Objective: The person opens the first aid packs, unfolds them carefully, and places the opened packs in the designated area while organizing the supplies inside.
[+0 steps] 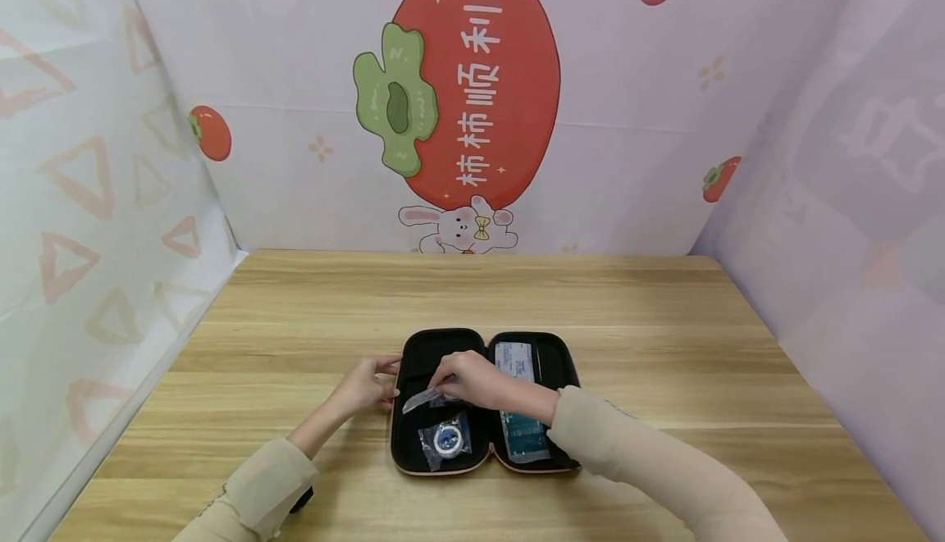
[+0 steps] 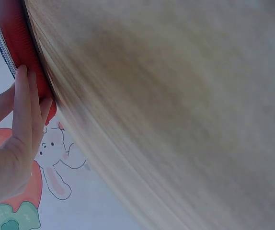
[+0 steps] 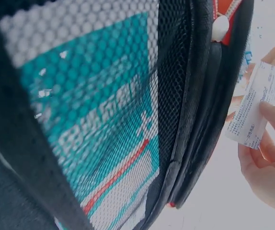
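The right hand (image 1: 472, 378) pinches a small, flat, white printed packet (image 3: 255, 108) between thumb and fingertips, above an open black-lined zip case (image 1: 424, 351). Left of those fingers, the left hand (image 1: 365, 386) touches the case's red fabric side, its fingers nearly straight. Nearer the person than the pinch lies a blue-and-white round roll in clear plastic (image 1: 448, 441); to its right, a teal-and-white packet (image 3: 94, 81) sits behind black mesh (image 3: 176, 72). The case is spread open; the held packet remains to be placed. Filling or emptying, I cannot tell.
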A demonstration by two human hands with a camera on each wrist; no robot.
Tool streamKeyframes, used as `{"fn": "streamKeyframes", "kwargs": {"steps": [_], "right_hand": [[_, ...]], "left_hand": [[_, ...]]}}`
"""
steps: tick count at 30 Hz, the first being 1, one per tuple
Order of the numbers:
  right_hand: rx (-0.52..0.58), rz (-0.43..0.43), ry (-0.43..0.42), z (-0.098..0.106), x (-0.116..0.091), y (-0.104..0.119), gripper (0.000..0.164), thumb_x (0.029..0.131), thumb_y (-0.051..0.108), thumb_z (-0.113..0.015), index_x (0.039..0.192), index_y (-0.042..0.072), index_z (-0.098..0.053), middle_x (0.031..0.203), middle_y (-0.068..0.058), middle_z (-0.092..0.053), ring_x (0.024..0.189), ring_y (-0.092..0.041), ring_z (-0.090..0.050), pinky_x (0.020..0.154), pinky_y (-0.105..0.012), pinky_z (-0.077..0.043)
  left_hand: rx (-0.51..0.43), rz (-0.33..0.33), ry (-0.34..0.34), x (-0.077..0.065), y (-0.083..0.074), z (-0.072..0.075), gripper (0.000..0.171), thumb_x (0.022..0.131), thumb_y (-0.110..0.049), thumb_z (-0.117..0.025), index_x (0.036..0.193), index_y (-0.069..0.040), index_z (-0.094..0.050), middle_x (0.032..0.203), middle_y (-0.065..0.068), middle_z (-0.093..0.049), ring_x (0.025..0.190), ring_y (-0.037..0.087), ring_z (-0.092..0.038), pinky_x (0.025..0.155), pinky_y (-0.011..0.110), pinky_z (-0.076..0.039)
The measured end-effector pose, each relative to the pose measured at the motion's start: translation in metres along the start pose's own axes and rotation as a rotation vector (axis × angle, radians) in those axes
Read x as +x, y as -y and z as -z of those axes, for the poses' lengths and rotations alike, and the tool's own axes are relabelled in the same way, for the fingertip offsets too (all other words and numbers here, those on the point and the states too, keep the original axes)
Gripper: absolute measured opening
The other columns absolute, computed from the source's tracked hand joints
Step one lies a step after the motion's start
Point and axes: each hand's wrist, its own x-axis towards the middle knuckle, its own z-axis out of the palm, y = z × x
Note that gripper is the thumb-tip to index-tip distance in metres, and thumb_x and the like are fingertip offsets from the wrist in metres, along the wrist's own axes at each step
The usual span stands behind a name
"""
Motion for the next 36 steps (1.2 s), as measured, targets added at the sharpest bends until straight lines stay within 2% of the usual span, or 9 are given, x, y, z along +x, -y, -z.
{"fn": "streamKeyframes", "kwargs": {"steps": [4,10,17,24,36], "right_hand": [[0.028,-0.021,-0.038,0.006,-0.005,-0.002,0.01,0.081,0.005,-0.061,0.088,0.006,-0.068,0.086,-0.003,-0.064,0.081,-0.01,-0.058,0.068,-0.012,-0.048],[0.048,-0.049,-0.046,0.014,-0.013,-0.005,0.01,0.082,0.004,-0.059,0.088,0.006,-0.067,0.088,-0.003,-0.064,0.081,-0.011,-0.059,0.068,-0.014,-0.049],[0.129,-0.154,-0.034,0.022,-0.025,-0.008,0.011,0.084,0.003,-0.056,0.089,0.009,-0.063,0.086,0.0,-0.062,0.079,-0.007,-0.057,0.066,-0.015,-0.049],[0.178,-0.233,-0.094,0.028,-0.037,-0.015,0.009,0.083,0.003,-0.056,0.088,0.009,-0.06,0.082,0.001,-0.059,0.073,-0.006,-0.053,0.062,-0.018,-0.048],[0.307,-0.341,-0.205,0.043,-0.059,-0.025,0.005,0.08,0.002,-0.061,0.084,0.004,-0.061,0.081,-0.003,-0.06,0.072,-0.012,-0.056,0.059,-0.019,-0.05]], "left_hand": [[0.0,0.008,-0.011,0.0,0.0,0.0,0.057,0.071,0.021,-0.051,0.125,0.014,-0.038,0.106,0.032,-0.052,0.056,0.013,-0.056,0.051,0.034,-0.055],[-0.01,0.022,-0.019,0.0,-0.001,-0.001,0.057,0.07,0.021,-0.05,0.126,0.014,-0.038,0.106,0.032,-0.051,0.056,0.014,-0.056,0.052,0.035,-0.056],[0.005,0.008,-0.026,0.0,-0.001,-0.001,0.057,0.069,0.022,-0.05,0.125,0.014,-0.039,0.106,0.033,-0.053,0.057,0.015,-0.057,0.051,0.034,-0.055],[-0.004,0.003,-0.019,-0.001,-0.001,-0.001,0.057,0.07,0.022,-0.05,0.125,0.014,-0.039,0.105,0.032,-0.053,0.056,0.014,-0.057,0.051,0.034,-0.055],[-0.001,0.017,-0.025,-0.001,-0.003,-0.002,0.057,0.07,0.022,-0.051,0.125,0.013,-0.039,0.106,0.031,-0.053,0.059,0.017,-0.058,0.052,0.035,-0.055]]}}
